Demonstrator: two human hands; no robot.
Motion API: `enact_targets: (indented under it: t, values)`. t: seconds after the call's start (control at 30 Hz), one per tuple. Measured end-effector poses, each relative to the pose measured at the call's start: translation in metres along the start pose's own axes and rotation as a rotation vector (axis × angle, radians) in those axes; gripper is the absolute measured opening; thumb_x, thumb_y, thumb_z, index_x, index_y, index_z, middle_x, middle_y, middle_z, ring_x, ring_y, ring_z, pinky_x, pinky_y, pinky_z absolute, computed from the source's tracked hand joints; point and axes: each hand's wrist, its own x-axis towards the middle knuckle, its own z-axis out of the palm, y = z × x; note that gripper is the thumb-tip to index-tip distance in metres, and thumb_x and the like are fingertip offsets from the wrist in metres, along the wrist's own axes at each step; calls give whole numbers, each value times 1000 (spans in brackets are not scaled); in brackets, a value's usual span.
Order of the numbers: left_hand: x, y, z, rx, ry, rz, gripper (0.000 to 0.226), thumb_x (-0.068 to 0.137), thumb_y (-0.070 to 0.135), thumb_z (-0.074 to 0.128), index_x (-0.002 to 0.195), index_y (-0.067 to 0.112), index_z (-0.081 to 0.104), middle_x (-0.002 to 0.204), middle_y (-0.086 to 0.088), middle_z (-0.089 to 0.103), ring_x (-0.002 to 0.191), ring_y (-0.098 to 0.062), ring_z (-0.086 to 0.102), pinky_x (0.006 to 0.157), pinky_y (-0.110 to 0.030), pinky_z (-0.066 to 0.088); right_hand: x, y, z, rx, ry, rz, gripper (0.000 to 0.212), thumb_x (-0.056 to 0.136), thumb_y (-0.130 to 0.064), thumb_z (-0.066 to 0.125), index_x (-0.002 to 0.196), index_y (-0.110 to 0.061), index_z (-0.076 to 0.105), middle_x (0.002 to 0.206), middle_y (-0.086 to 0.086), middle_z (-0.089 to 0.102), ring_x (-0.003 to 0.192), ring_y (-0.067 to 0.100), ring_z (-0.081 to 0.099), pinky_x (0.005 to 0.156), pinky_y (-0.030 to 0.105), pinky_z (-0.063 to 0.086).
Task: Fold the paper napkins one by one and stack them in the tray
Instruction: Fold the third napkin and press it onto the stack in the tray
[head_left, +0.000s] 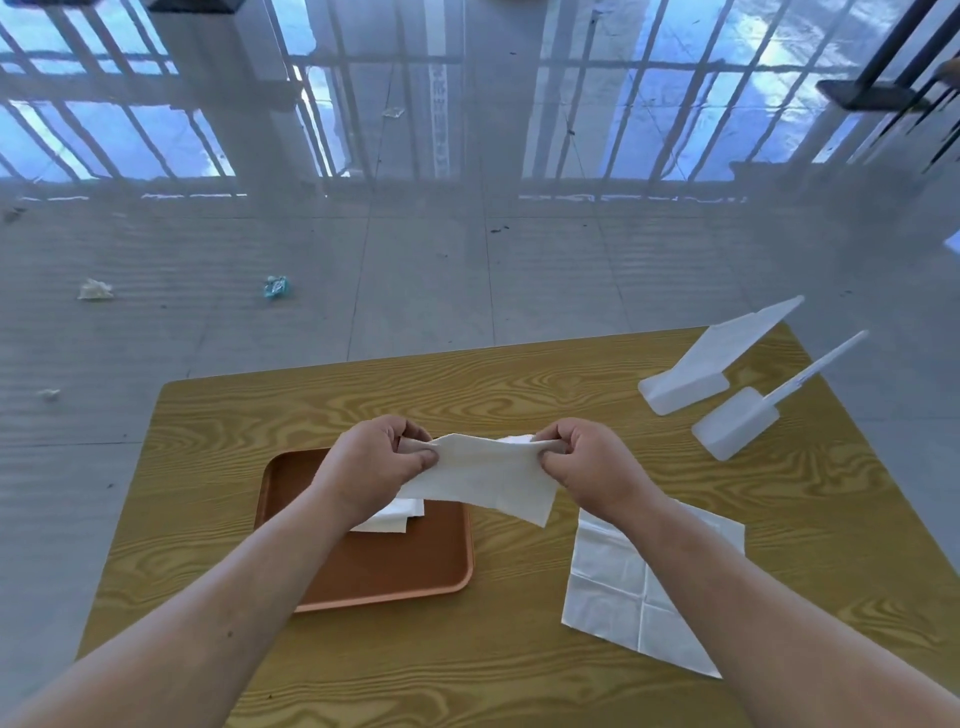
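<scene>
A white paper napkin (485, 475), folded over into a strip, hangs in the air above the table between my hands. My left hand (371, 465) pinches its left end and my right hand (589, 465) pinches its right end. Below them lies a brown tray (395, 566) with a small stack of folded white napkins (389, 517), partly hidden by my left wrist. An unfolded white napkin (631, 592) lies flat on the table to the right of the tray, under my right forearm.
The wooden table (519, 395) carries two white plastic stands (696, 371) (743, 421) at its far right corner. Beyond the far edge is a glossy tiled floor with crumpled scraps (95, 290) (275, 286). A dark stand base (867, 96) sits far right.
</scene>
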Motion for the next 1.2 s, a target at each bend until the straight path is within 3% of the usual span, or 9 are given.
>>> enact_targets:
  t: [0.17,0.3,0.43,0.63,0.77,0.83,0.93,1.03,1.2]
  values:
    - [3,13,1,196,95,138,16,86,36,78,77,36,65,91,17,66,89,-11,59,67,-25,38,-5,2,1,-285,18,-53,8,88,-28,64,86,-26,71,103,-4,66,100,16,55,84,35,48]
    - [5,22,2,235,89,196,15,88,36,77,83,35,63,112,20,62,111,-12,53,81,-26,37,-9,0,2,-294,-100,12,7,85,-26,63,82,-23,68,78,-8,66,60,7,53,53,26,40]
    - [6,28,6,222,31,279,17,86,33,79,83,35,63,135,24,54,135,-1,39,104,-28,29,-12,1,8,-337,-146,21,8,86,-26,63,89,-22,69,90,-7,72,63,9,55,54,27,43]
    - [3,42,4,140,-21,225,14,81,40,79,83,38,65,78,22,71,67,-10,67,59,-42,59,-14,2,14,-160,-173,29,13,86,-21,64,97,-27,66,88,-7,72,69,9,63,55,29,50]
    - [4,46,7,56,-10,200,17,82,40,80,89,38,65,81,12,71,73,-21,71,63,-48,63,-11,0,20,28,-199,71,10,93,-19,65,93,-24,74,76,-7,69,60,8,55,55,25,44]
    - [5,41,9,141,98,214,34,82,47,79,109,44,59,109,21,65,104,-17,68,80,-37,56,-10,-2,20,175,-224,135,11,95,-17,66,93,-14,77,79,-4,70,70,12,59,64,27,48]
    - [4,32,9,199,209,118,80,79,61,79,143,33,41,150,5,46,144,-23,40,109,-40,38,-10,-1,21,510,-295,252,13,96,-9,67,104,-4,76,96,6,77,92,22,70,83,39,58]
    - [2,26,9,174,98,-95,116,64,91,66,154,30,29,161,-3,41,148,-28,39,115,-49,39,-10,-3,23,767,-316,328,18,96,-4,68,114,-2,71,106,12,78,97,26,74,85,42,62]
    - [-11,28,9,-55,-333,-454,117,52,108,43,140,32,46,108,-2,82,99,-27,79,94,-48,59,-7,-5,27,935,-288,326,55,96,-3,68,145,-16,47,128,20,71,102,29,75,76,38,62]
